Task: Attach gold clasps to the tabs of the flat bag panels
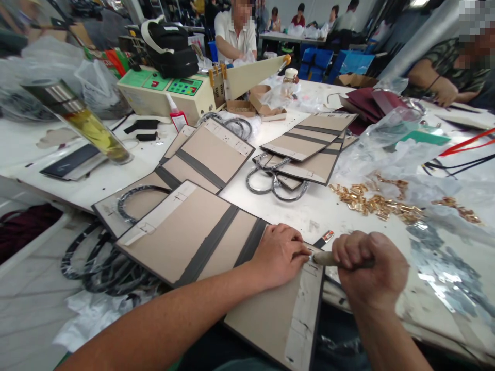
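Note:
A beige board panel (266, 319) with black hinge strips and a whitish strip along its edge lies in front of me. My left hand (280, 252) rests on it, thumb and fingers drawn together at the strip; whatever they pinch is too small to make out. My right hand (371, 268) is wrapped in a fist round a tool with a thick, dull handle (327, 258). The tool's working end meets the strip right beside my left fingertips, and its exact kind is hidden.
Gold metal fittings (371, 203) and flat silver plates (448, 263) lie to the right. More panels (309, 139) and plastic-wrapped black handles (273, 183) sit beyond. A tea bottle (88, 123) and a sealing machine (170, 90) stand at left. A co-worker (235, 33) sits across.

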The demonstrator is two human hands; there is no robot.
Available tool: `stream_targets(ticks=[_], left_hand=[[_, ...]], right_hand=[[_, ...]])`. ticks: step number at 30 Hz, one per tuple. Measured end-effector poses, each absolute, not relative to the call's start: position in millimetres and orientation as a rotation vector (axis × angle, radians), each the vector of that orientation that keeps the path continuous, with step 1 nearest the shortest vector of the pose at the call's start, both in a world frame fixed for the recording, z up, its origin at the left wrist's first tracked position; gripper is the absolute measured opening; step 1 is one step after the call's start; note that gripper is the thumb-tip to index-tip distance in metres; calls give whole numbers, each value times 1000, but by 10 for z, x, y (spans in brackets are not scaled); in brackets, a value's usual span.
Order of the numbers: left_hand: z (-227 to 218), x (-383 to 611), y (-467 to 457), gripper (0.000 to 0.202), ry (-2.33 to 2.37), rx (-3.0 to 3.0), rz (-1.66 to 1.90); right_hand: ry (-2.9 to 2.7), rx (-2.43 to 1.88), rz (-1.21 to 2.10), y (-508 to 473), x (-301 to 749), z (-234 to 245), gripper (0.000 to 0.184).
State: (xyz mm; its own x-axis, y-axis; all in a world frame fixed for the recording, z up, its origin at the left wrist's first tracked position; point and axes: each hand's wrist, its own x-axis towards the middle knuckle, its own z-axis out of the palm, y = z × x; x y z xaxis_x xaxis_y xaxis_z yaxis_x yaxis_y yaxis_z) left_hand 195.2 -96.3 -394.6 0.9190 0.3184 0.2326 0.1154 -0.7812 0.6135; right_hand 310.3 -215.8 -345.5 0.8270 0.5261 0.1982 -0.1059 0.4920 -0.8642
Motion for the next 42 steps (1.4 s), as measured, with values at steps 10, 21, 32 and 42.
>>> stream_targets(ticks=[10, 21, 32, 42], left_hand=[[-3907, 1860, -856, 32, 140, 2518, 343], [-3925, 1835, -821, 33, 67, 2561, 299], [-3910, 1832, -814, 36, 69, 2563, 281], [-3968, 1886, -821, 42, 69, 2565, 318]], right_hand=[[-758, -1420, 418, -2015, 3093, -3397, 49], [-915, -1336, 471, -1939, 3064, -3314, 49], [-952, -1422, 528, -1911, 3097, -3346, 52], [-827, -1140, 480, -2054, 3061, -3434, 44]])
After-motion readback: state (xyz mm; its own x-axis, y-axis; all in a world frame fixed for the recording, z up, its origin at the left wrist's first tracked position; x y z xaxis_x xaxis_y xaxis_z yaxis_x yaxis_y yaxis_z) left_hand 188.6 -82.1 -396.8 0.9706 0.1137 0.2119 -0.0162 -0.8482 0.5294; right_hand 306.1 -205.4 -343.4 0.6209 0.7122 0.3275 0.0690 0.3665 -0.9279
